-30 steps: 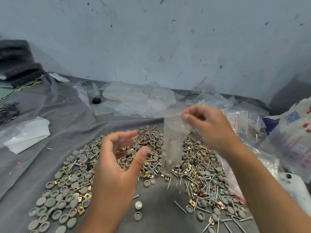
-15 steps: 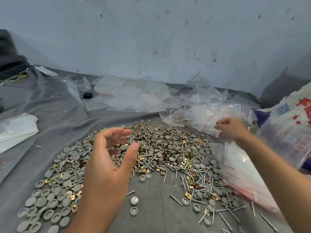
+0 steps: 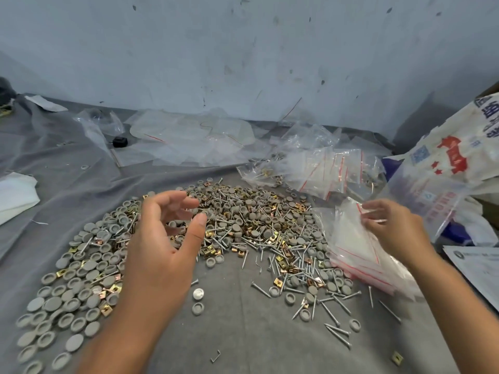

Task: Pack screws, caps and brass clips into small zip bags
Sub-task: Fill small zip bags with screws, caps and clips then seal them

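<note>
Grey cloth covers the surface (image 3: 243, 333), its soft weave probably keeping the mixed heap of domed grey caps (image 3: 89, 265), slim steel screws (image 3: 332, 314) and folded brass clips (image 3: 210, 248) from rolling away. Within easy reach at its right edge lies a slippery stack of red-striped clear zip bags (image 3: 359, 252), where the right hand (image 3: 391, 228) pinches the top sheet, seemingly peeling one free. Hovering over the heap, the left hand (image 3: 162, 238) holds nothing, fingers loosely curled apart.

Grey round caps (image 3: 81, 290), silver screws (image 3: 332, 311) and small brass clips (image 3: 209, 248) are lying mixed in a wide arc-shaped heap on the grey cloth; caps are crowding the near left, screws are scattering toward the near right; clear zip bags (image 3: 353, 252) with red strips are lying stacked just right of the heap; filled bags (image 3: 318, 168) are sitting beyond, at the far right.
</note>
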Available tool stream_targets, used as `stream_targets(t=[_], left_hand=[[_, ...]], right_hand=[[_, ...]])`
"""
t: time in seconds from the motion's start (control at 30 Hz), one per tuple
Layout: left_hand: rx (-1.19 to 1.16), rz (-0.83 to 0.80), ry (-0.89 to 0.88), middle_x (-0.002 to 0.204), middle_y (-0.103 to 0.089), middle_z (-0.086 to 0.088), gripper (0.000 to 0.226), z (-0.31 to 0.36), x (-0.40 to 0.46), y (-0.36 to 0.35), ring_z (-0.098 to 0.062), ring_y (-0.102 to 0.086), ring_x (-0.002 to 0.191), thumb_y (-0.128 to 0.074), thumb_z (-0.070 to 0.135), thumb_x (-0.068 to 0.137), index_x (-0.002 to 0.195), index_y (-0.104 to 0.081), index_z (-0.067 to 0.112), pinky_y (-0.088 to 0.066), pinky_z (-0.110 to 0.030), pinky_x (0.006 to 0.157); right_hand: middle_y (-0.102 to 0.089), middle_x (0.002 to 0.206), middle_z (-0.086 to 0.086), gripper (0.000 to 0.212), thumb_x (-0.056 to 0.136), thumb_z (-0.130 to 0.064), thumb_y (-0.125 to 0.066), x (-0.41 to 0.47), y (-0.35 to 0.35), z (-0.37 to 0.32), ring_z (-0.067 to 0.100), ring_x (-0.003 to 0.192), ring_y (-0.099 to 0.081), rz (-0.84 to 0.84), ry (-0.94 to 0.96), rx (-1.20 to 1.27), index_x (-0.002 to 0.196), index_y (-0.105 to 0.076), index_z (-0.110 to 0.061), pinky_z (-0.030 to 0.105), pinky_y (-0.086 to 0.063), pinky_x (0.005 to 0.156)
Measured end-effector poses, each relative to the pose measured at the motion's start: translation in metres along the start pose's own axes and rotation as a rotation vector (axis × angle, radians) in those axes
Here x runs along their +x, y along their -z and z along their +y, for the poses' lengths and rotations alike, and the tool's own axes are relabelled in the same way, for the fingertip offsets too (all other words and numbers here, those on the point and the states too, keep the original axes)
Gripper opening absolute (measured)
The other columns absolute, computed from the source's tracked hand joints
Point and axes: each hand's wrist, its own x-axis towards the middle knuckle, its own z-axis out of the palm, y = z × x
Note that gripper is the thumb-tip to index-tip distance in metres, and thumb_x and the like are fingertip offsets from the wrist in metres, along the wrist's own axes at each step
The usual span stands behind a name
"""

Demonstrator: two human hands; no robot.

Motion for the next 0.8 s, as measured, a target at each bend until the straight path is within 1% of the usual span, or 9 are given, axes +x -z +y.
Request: stream_targets(t=[0.1,0.2,0.3,0.4,0.47,0.53,0.63,0.73,0.8], left_hand=[[0.031,-0.047,0.006,0.114,-0.064,0.021,0.026,-0.001,-0.001,-0.002,-0.001,-0.061,0.109,-0.058,0.047,0.09,0.114,-0.049,0.045,-0.048,-0.029,0.089],[0.074,-0.092,0.015,0.114,-0.063,0.023,0.028,-0.006,-0.002,-0.004,0.001,-0.06,0.109,-0.059,0.038,0.094,0.12,-0.049,0.039,-0.047,-0.028,0.087],[0.105,-0.126,0.021,0.114,-0.062,0.025,0.029,-0.009,-0.003,-0.006,0.004,-0.059,0.109,-0.057,0.026,0.097,0.123,-0.049,0.038,-0.044,-0.023,0.087],[0.127,-0.139,0.022,0.114,-0.062,0.025,0.032,-0.009,-0.002,-0.007,0.004,-0.058,0.109,-0.056,0.02,0.098,0.125,-0.049,0.037,-0.044,-0.023,0.085],[0.132,-0.145,0.025,0.114,-0.062,0.025,0.033,-0.009,-0.002,-0.007,0.004,-0.058,0.109,-0.055,0.018,0.098,0.126,-0.049,0.036,-0.044,-0.023,0.084],[0.13,-0.146,0.028,0.114,-0.062,0.025,0.034,-0.01,-0.002,-0.007,0.005,-0.057,0.109,-0.055,0.017,0.098,0.125,-0.049,0.036,-0.044,-0.022,0.085],[0.131,-0.154,0.029,0.114,-0.062,0.025,0.036,-0.01,-0.002,-0.008,0.005,-0.057,0.109,-0.055,0.016,0.098,0.126,-0.048,0.038,-0.045,-0.025,0.083],[0.123,-0.164,0.027,0.115,-0.061,0.026,0.037,-0.01,-0.003,-0.009,0.004,-0.057,0.109,-0.054,0.015,0.098,0.126,-0.047,0.038,-0.046,-0.028,0.084],[0.126,-0.17,0.025,0.114,-0.061,0.025,0.035,-0.009,-0.003,-0.011,0.004,-0.056,0.109,-0.053,0.019,0.096,0.125,-0.048,0.037,-0.045,-0.025,0.084]], right_hand=[[-0.075,0.094,0.001,0.039,0.085,-0.005,-0.079,-0.003,0.007,-0.004,0.022,0.089,-0.071,-0.148,-0.087,0.021,0.117,-0.064,-0.022,0.042,-0.057,0.088],[-0.076,0.099,0.005,0.04,0.083,-0.004,-0.081,-0.005,0.008,0.002,0.026,0.089,-0.073,-0.235,-0.181,0.171,0.116,-0.062,-0.018,0.045,-0.059,0.086],[-0.077,0.092,0.001,0.034,0.082,-0.012,-0.084,-0.005,0.007,0.01,0.022,0.089,-0.073,-0.191,-0.178,0.199,0.111,-0.067,-0.018,0.047,-0.058,0.087],[-0.076,0.088,-0.003,0.023,0.087,-0.018,-0.08,-0.005,0.003,0.014,0.013,0.087,-0.07,-0.213,-0.161,0.142,0.107,-0.069,-0.023,0.04,-0.055,0.079],[-0.074,0.095,-0.003,0.018,0.092,-0.019,-0.074,-0.006,-0.001,0.015,0.016,0.092,-0.067,-0.23,-0.117,0.043,0.11,-0.071,-0.023,0.035,-0.049,0.077],[-0.072,0.108,-0.001,0.019,0.099,-0.015,-0.063,-0.006,-0.003,0.014,0.022,0.099,-0.064,-0.234,-0.051,-0.049,0.115,-0.073,-0.018,0.037,-0.047,0.085],[-0.07,0.107,0.001,0.015,0.102,-0.02,-0.058,-0.009,-0.002,0.007,0.024,0.1,-0.061,-0.208,-0.006,-0.081,0.103,-0.072,-0.018,0.038,-0.044,0.085],[-0.069,0.094,0.0,0.019,0.103,-0.028,-0.055,-0.012,0.005,-0.007,0.026,0.093,-0.061,-0.158,0.001,0.021,0.09,-0.066,-0.019,0.037,-0.04,0.077],[-0.069,0.088,-0.001,0.015,0.103,-0.024,-0.056,-0.016,0.011,-0.026,0.021,0.083,-0.061,-0.108,0.01,0.238,0.093,-0.066,-0.019,0.035,-0.042,0.069]])
